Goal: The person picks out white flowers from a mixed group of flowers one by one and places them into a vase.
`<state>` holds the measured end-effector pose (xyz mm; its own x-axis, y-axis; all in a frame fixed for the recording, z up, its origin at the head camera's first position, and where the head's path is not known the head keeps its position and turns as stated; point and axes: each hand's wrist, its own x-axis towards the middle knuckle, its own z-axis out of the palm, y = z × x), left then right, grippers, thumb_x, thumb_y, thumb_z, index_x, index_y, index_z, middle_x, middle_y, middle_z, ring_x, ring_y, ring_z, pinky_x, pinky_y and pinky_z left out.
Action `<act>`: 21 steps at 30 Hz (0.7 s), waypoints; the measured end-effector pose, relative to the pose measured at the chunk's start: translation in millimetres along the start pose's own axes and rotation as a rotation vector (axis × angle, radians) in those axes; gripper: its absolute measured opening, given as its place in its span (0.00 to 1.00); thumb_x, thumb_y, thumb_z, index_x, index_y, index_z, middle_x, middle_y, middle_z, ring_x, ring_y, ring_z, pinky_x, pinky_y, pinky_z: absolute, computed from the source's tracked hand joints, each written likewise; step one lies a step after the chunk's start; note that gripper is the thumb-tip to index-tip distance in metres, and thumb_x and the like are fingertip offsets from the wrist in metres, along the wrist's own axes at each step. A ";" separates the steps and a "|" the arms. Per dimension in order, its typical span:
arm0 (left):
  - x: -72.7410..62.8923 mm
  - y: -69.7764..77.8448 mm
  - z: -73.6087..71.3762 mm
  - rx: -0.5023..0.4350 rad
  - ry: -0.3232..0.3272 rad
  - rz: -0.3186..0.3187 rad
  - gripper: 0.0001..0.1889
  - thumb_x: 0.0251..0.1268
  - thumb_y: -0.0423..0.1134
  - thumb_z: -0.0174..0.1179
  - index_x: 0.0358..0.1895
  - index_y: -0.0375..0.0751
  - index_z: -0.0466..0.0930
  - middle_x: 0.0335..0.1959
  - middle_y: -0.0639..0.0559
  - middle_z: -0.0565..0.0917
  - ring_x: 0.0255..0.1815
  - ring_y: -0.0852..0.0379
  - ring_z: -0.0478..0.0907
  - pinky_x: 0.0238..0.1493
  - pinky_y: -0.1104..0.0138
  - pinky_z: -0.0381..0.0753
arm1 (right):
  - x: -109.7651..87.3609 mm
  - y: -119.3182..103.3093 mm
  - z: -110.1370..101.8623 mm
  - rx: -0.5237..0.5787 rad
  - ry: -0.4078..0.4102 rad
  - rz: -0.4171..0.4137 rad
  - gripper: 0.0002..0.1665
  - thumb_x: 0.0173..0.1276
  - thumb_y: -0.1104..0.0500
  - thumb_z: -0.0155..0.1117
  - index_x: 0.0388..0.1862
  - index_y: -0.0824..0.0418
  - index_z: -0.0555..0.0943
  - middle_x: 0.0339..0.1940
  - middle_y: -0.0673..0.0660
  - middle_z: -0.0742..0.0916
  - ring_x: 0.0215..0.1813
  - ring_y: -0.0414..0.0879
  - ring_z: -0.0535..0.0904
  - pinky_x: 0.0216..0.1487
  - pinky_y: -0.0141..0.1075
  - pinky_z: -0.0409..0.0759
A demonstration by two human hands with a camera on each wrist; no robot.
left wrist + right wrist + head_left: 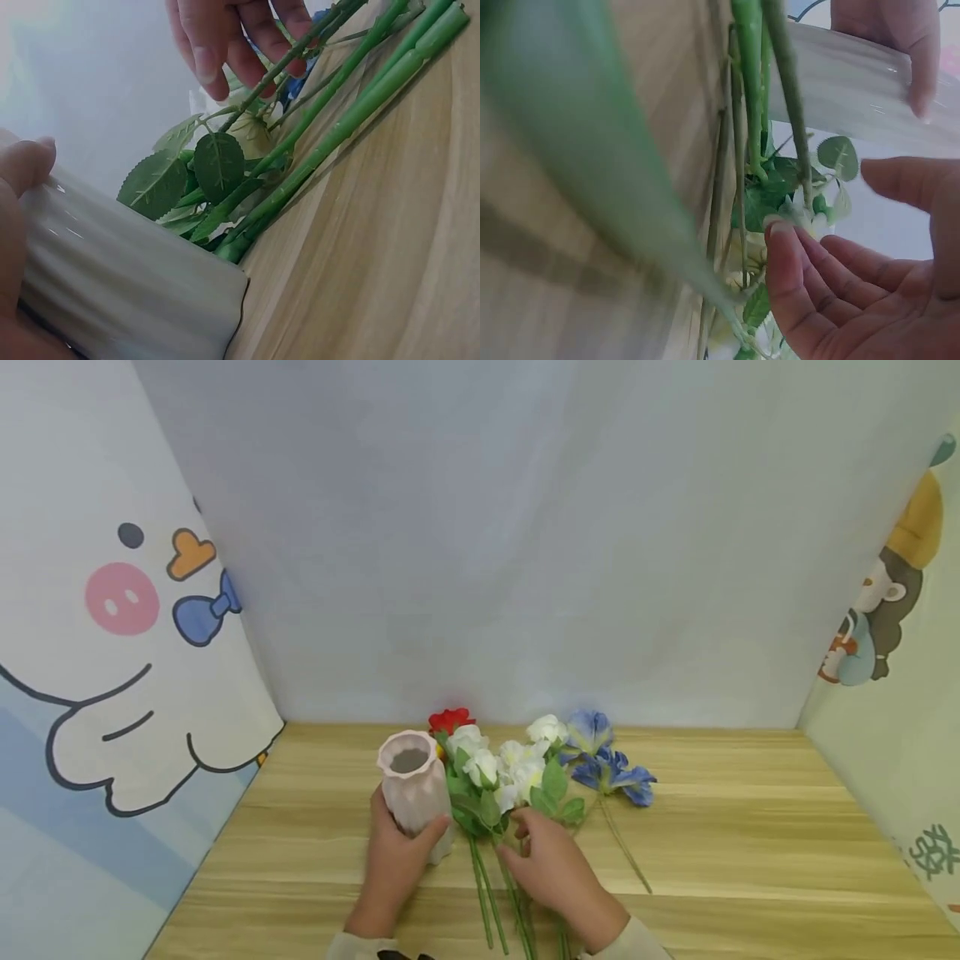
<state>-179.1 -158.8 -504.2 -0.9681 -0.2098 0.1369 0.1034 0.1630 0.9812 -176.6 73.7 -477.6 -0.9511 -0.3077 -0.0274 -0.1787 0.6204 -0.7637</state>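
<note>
My left hand [397, 860] grips a pale pink fluted vase [417, 793], thumb across its near side. The vase stands on the wooden table, its scalloped mouth facing up toward me. Right of it lies a bunch of artificial flowers: white roses [482, 767], a red flower [450, 720] partly hidden, and green stems [483, 893] running toward me. Over these stems is my right hand [551, 864], fingers loosely bent and thumb apart. In the right wrist view its fingertips [778, 234] are at a stem [789, 90]; whether they touch it I cannot tell.
Blue flowers [611, 772] lie at the right of the bunch, one thin stem [626, 847] slanting toward the front right. The wooden table [750, 843] meets a grey backdrop [525, 568] behind. Cartoon-printed sheets [90, 710] flank both sides.
</note>
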 end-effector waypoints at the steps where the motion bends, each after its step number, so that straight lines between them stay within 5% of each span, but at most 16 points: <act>1: 0.0 0.1 1.1 -0.003 -0.003 0.003 0.52 0.58 0.41 0.78 0.79 0.45 0.49 0.66 0.40 0.70 0.63 0.41 0.72 0.63 0.44 0.71 | 1.8 0.9 0.6 0.001 0.002 0.005 0.29 0.73 0.53 0.69 0.66 0.67 0.76 0.47 0.57 0.85 0.42 0.48 0.81 0.40 0.47 0.81; 15: 0.6 -1.6 3.0 0.022 -0.013 0.020 0.52 0.60 0.39 0.76 0.79 0.45 0.48 0.67 0.39 0.69 0.64 0.41 0.71 0.64 0.44 0.69 | 13.5 6.1 3.4 0.056 -0.063 0.033 0.18 0.71 0.62 0.69 0.55 0.70 0.82 0.39 0.57 0.88 0.39 0.52 0.84 0.39 0.48 0.83; 21: 0.0 0.5 3.1 0.014 -0.019 0.022 0.51 0.60 0.38 0.76 0.79 0.45 0.48 0.67 0.39 0.69 0.64 0.41 0.71 0.65 0.44 0.68 | 13.3 9.7 4.1 0.170 -0.083 0.069 0.18 0.72 0.64 0.67 0.56 0.72 0.80 0.36 0.54 0.86 0.30 0.46 0.81 0.35 0.43 0.81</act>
<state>-179.7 -155.7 -504.1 -0.9699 -0.1877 0.1552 0.1213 0.1803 0.9761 -189.9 72.6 -488.0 -0.9345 -0.3313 -0.1306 -0.0625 0.5136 -0.8557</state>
